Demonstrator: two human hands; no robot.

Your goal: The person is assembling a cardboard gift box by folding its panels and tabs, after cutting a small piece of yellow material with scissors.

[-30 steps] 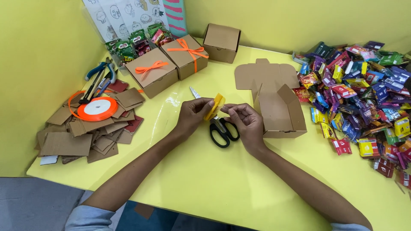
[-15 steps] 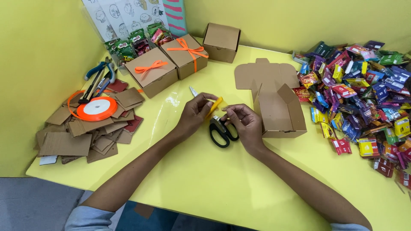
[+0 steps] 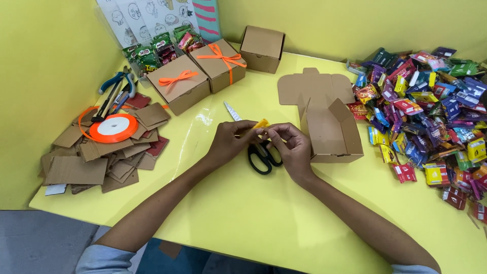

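Yellow wrapper [image 3: 261, 124] still pinched between both hands, unmoved.

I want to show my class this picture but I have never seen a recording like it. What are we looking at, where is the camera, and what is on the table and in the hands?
There is no machine here: a person works with two bare hands, and the camera sits on their head, looking down. The left hand and right hand meet over a yellow table and pinch a small yellow-orange piece between them; what it is cannot be told. Black-handled scissors lie just under the hands. To the right stands an open cardboard box and a heap of colourful sweet packets. Behind are two boxes tied with orange ribbon, and to the left a ribbon spool on cardboard scraps.
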